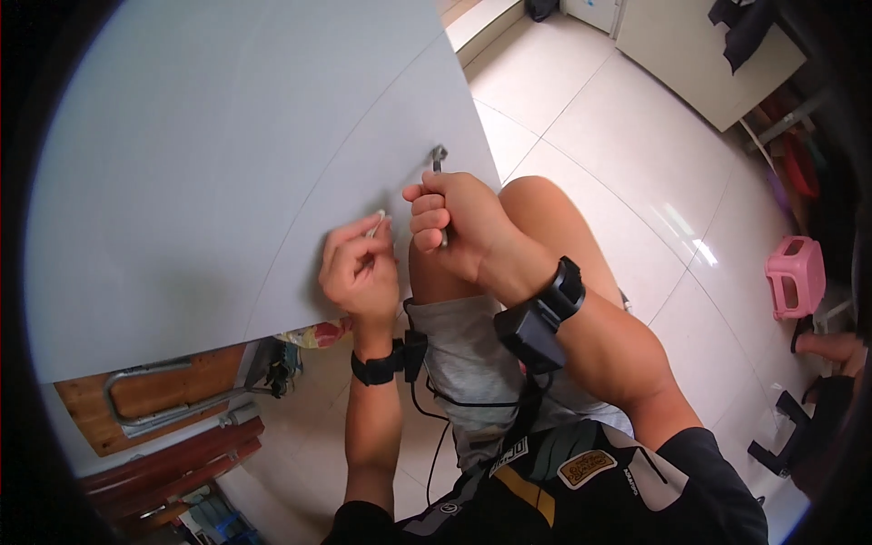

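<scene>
My right hand (457, 218) is closed around the handle of a small hammer (440, 156). Its metal head and a bit of dark shaft show above my fist, over the pale grey board (209, 173). To the left of that fist, my left hand (356, 268) is at the board, thumb and fingertips pinched together around a small whitish piece (380, 215). Most of this piece is hidden by the fingers, so its kind cannot be told. The hammer head is apart from the left fingertips.
Beneath the hands are my bare knees and grey shorts (454, 341). A black cable (472, 403) runs between the wrist straps. To the right, a pink stool (796, 277) stands on the tiled floor near another person's leg (831, 350). A wooden panel with metal tubing (150, 395) lies lower left.
</scene>
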Action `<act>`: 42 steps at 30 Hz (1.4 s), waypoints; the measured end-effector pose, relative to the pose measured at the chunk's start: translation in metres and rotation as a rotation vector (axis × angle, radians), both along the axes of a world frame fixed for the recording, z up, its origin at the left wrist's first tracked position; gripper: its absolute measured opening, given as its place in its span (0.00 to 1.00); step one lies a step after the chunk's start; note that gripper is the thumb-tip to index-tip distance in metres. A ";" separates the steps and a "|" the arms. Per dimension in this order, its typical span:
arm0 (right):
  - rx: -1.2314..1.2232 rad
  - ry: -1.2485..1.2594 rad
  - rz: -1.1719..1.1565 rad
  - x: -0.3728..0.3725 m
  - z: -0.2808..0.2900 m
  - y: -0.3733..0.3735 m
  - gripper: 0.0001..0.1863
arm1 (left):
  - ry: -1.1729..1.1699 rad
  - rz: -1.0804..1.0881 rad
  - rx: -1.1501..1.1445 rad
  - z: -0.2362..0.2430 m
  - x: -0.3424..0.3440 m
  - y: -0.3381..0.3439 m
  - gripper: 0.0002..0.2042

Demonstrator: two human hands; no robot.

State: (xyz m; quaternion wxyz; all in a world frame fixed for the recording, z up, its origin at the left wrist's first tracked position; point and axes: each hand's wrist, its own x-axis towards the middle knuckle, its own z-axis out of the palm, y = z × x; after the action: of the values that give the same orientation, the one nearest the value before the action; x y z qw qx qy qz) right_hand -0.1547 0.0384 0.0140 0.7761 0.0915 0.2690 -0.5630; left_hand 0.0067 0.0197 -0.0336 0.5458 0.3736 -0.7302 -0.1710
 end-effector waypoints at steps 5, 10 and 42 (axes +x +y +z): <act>-0.101 0.026 -0.202 -0.006 0.006 0.002 0.16 | -0.152 -0.058 -0.214 0.022 -0.049 -0.036 0.09; -0.043 0.099 -0.352 -0.020 0.019 0.007 0.23 | -0.418 -0.182 -0.264 0.023 -0.082 -0.058 0.07; -0.003 -0.081 -0.517 -0.017 0.015 -0.007 0.08 | -0.565 -0.284 -0.164 0.048 -0.071 -0.047 0.08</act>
State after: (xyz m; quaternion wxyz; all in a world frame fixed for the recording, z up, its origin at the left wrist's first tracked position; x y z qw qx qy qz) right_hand -0.1717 0.0312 0.0293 0.6166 0.1786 0.2046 -0.7389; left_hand -0.0643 -0.0276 0.0146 0.3204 0.2558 -0.9090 -0.0757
